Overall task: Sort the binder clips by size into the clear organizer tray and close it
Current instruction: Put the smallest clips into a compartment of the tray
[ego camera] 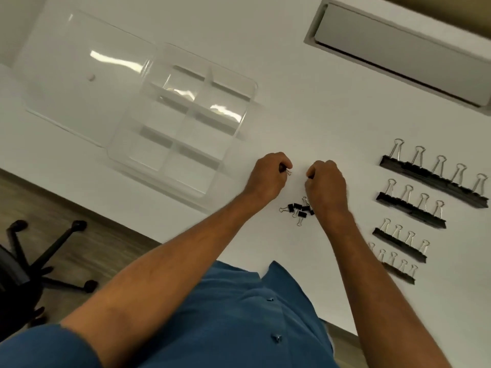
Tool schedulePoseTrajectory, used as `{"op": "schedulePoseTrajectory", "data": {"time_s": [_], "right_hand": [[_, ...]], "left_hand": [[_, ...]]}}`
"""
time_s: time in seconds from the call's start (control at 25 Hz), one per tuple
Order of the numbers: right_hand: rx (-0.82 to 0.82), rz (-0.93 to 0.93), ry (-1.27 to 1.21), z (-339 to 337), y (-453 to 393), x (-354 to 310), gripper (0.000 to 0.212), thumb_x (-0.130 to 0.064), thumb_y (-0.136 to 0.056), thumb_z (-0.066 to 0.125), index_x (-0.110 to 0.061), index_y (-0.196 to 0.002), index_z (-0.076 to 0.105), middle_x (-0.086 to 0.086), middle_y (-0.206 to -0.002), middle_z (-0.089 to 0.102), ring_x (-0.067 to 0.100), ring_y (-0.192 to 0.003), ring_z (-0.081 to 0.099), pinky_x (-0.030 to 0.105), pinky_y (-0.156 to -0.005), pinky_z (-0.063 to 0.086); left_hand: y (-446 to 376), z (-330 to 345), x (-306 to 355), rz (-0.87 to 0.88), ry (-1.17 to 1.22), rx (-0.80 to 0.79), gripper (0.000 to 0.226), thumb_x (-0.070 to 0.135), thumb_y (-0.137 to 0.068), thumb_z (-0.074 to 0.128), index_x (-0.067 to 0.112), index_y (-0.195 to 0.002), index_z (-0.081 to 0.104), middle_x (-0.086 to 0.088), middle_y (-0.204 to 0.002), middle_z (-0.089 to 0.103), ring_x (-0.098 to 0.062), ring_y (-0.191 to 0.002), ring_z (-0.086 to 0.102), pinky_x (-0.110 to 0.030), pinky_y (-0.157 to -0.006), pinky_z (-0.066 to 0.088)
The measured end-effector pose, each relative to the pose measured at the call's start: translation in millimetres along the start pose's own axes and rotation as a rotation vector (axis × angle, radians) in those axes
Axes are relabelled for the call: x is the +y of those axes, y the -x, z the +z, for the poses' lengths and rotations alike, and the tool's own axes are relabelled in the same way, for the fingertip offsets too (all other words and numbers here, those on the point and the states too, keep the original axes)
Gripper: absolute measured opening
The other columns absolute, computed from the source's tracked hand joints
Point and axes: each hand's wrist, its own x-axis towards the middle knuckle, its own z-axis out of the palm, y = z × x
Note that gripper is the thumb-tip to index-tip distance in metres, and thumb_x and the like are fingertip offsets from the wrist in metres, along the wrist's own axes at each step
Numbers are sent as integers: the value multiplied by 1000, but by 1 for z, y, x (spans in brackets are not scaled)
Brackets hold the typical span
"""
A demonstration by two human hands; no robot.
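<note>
A clear organizer tray (138, 144) with several compartments lies on the white table, its clear lid (79, 75) folded open to the left. My left hand (268, 179) pinches a tiny black binder clip (287, 171) just right of the tray. My right hand (326, 187) is curled beside it, fingertips hiding whatever they hold. A small pile of tiny black clips (299, 209) lies under and between my wrists. At the right, several rows of larger black clips (430, 179) are lined up by size.
A grey recessed cable hatch (398, 51) sits in the table at the upper right. The table's front edge runs diagonally below my arms. A black office chair base (53, 251) stands on the wood floor at the left.
</note>
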Motion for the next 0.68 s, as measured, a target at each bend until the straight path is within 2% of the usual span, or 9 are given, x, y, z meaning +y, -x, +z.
{"op": "schedulePoseTrajectory", "data": {"time_s": [0.12,0.24,0.32,0.4,0.48,0.6,0.68], "right_hand": [[-47,106,-14,-1,-7,-5,13,-4,-82,61,-13,-91,62,9,-101,57,26,-80,57,34,-66,45],[-166,226,-274,-13,-20,-26,14,-9,-81,72,-19,-89,68,3,-96,69,18,-80,63,30,-67,48],[-216,239,-446,-30,-24,-52,14,-8,-83,74,-22,-86,72,-1,-89,71,16,-76,65,28,-64,51],[-231,182,-526,-46,-31,-85,16,-10,-84,73,-25,-84,75,-4,-85,71,14,-69,64,22,-55,47],[-229,102,-517,-55,-42,-116,14,-13,-85,74,-27,-85,76,-7,-85,71,13,-71,65,19,-53,46],[-176,-7,-434,-56,-61,-155,11,-16,-87,73,-26,-89,76,-9,-88,68,7,-73,63,19,-55,45],[-113,-77,-369,-48,-73,-173,12,-14,-88,71,-25,-92,76,-7,-93,65,6,-75,63,18,-59,46]], "left_hand": [[-7,-43,15,15,95,9,19,5,-92,64,21,-101,69,9,-98,66,-1,-83,62,-8,-72,50],[-32,-108,14,114,121,167,22,3,-91,64,22,-102,69,10,-99,66,-3,-91,64,-13,-80,52],[-58,-145,0,163,46,255,24,1,-90,62,21,-102,69,9,-99,65,-6,-91,63,-19,-81,53],[-87,-170,-16,169,-103,221,24,2,-91,59,20,-103,68,5,-100,63,-10,-90,62,-29,-83,54],[-109,-177,-32,163,-279,122,24,1,-93,55,17,-106,68,-1,-102,62,-17,-91,61,-37,-83,54],[-121,-174,-48,143,-377,37,25,2,-95,54,15,-112,67,-4,-108,60,-21,-96,62,-37,-85,52],[-118,-172,-52,176,-361,49,27,3,-96,55,15,-119,65,-4,-114,60,-20,-100,61,-34,-88,52]]}}
